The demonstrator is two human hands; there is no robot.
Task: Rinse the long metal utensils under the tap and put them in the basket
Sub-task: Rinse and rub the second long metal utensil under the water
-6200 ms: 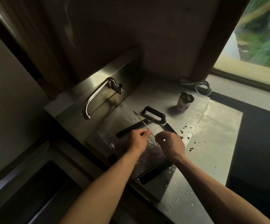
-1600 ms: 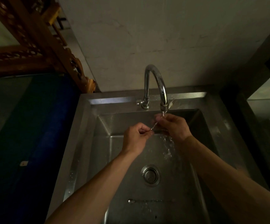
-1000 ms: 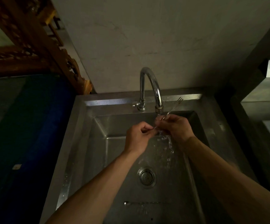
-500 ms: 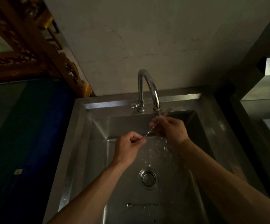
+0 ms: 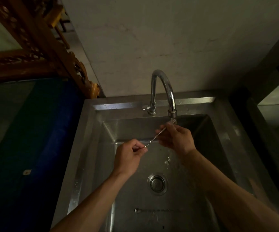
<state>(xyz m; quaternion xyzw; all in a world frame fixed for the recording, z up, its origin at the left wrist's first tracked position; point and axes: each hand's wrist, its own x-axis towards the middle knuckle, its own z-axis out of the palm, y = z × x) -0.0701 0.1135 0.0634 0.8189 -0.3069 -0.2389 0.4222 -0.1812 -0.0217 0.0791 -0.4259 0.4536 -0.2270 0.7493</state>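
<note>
A long thin twisted metal utensil (image 5: 154,139) slants across the steel sink (image 5: 91,148), just under the curved tap (image 5: 164,86). My left hand (image 5: 129,156) pinches its lower end between thumb and fingers. My right hand (image 5: 175,138) grips its upper end right below the spout, where running water falls over my fingers. That upper tip is hidden by my right hand and the water. A second long metal utensil (image 5: 157,210) lies flat on the sink floor near the front. No basket is in view.
The drain (image 5: 157,183) sits in the middle of the sink floor, below my hands. A dark blue surface (image 5: 35,131) runs along the left. A carved wooden frame (image 5: 35,42) stands at the upper left. A steel counter (image 5: 277,104) lies to the right.
Earlier I held the utensil over a tray on a counter; now I stand at the sink. Over the last second my left hand drew left and down, so more shaft shows between my hands.
</note>
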